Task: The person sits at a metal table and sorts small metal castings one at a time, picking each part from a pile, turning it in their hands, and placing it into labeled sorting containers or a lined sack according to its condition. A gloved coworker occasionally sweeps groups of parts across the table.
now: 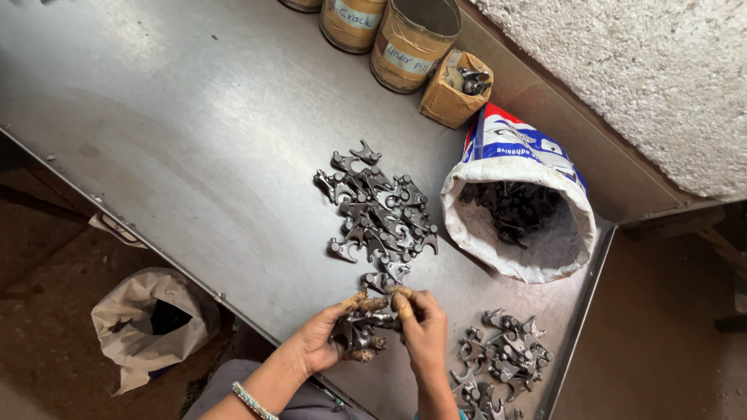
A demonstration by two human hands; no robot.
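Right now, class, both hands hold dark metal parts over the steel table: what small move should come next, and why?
Probably the right hand sets its part on the smaller pile at its side. Both hands hold a cluster of parts, the left hand cupping it from below, while the larger pile lies just ahead, apparently unsorted.

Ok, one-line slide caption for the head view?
Both hands, left hand and right hand, hold dark metal parts over a steel table, below a spread pile.
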